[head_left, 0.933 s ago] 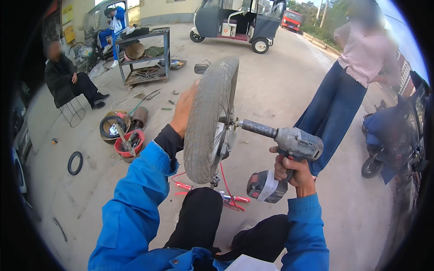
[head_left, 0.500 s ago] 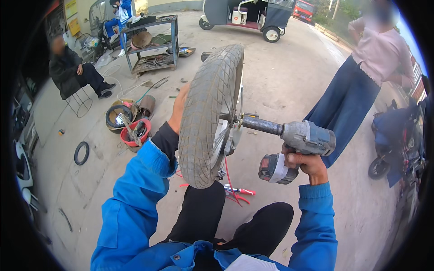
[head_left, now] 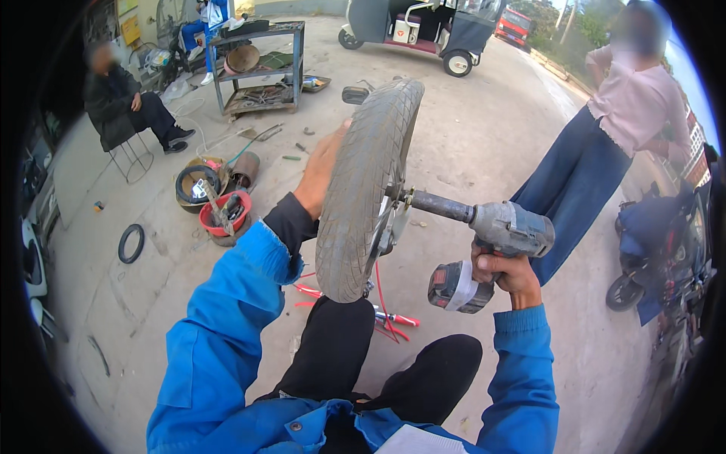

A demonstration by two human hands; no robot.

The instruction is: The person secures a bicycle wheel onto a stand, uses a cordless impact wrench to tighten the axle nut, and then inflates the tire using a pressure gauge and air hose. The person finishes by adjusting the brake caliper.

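Note:
A small wheel with a worn grey tyre stands upright in front of me, just beyond my knees. My left hand holds it from its left side, with most of the fingers hidden behind the tyre. In my right hand is a cordless impact wrench, gripped by the handle. Its battery has pale tape wrapped round it. A long dark socket runs from the wrench to the wheel's hub, at the axle end. Red-handled pliers and red cable lie below the wheel.
A red basin with tools and a loose black tyre ring lie to the left. Behind them are a seated person and a metal tool cart. Someone in jeans stands close on the right, near parked scooters. A three-wheeler stands farther back.
The wheel has shifted slightly right and turned to show less of its side. My left hand has moved with it, more of its back showing. The wrench stays at the hub.

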